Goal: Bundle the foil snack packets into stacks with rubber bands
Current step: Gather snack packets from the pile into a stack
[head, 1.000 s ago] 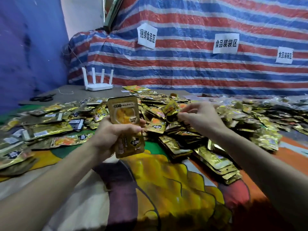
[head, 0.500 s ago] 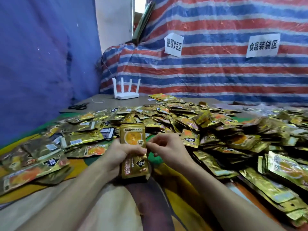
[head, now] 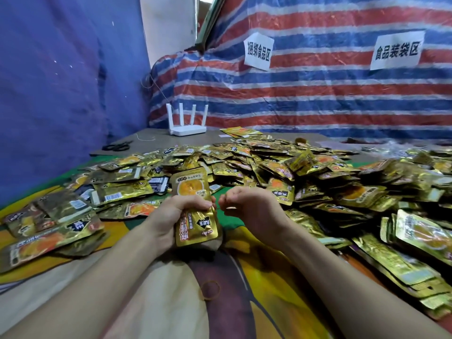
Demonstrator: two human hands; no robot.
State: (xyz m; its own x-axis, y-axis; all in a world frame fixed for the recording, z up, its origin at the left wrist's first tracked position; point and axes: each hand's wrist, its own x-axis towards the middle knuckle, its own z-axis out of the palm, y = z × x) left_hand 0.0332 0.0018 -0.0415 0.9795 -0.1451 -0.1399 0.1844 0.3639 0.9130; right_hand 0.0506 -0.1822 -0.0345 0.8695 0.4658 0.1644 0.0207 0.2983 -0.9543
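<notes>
My left hand [head: 168, 214] grips a small stack of gold foil snack packets [head: 193, 185] around its middle and holds it upright above the cloth. Close to the right of the stack, my right hand [head: 252, 209] has its fingers curled shut, and I see nothing in them. A loose rubber band [head: 209, 289] lies flat on the cloth below both hands, between my forearms. A large heap of loose gold packets [head: 293, 172] spreads behind and to both sides of my hands.
More packets lie overlapped at the right edge [head: 420, 241] and at the left [head: 56, 223]. A white router [head: 187, 129] and black scissors [head: 117, 146] sit at the back left. A striped tarp [head: 318, 94] with paper signs hangs behind.
My right hand came back from the heap to just beside the stack and curled shut. The camera swung left and moved closer. My left hand keeps hold of the stack.
</notes>
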